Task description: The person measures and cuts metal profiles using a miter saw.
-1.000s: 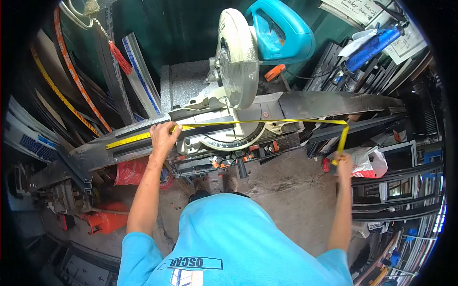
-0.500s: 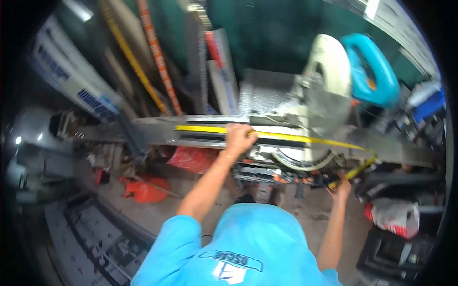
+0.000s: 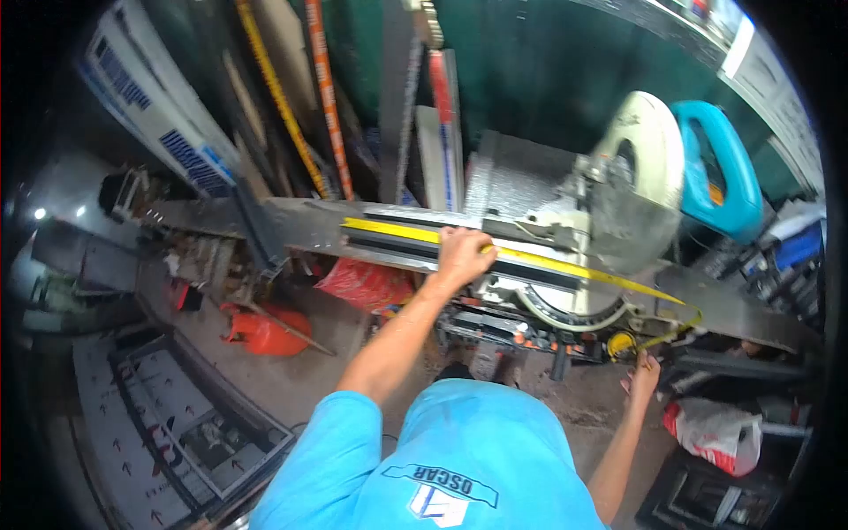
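Note:
The long yellow blade of a tape measure (image 3: pixel 565 268) runs along a dark, narrow profile (image 3: pixel 389 242) on the bench. My left hand (image 3: pixel 465 254) is closed over the blade and profile, fingers pinched on the tape. Past the saw's base, the blade bends sharply and doubles back to its round yellow case (image 3: pixel 622 344). At that case my right hand (image 3: pixel 645 374) has its fingers curled close to the edge; the exact contact is partly hidden. A miter saw (image 3: pixel 643 146) with a teal handle (image 3: pixel 724 177) stands just beyond the profile.
A metal bench (image 3: pixel 300 221) extends to both sides. Long strips and a white printed package (image 3: pixel 146 97) lean behind it. An orange-red container (image 3: pixel 269 329) is on the floor at left; a white-and-red plastic bag (image 3: pixel 720 435) lies at right.
The view has shifted, and the bench scene appears farther right. The tape's round case now shows beside my right hand, which sits lower. My left hand still pinches the blade.

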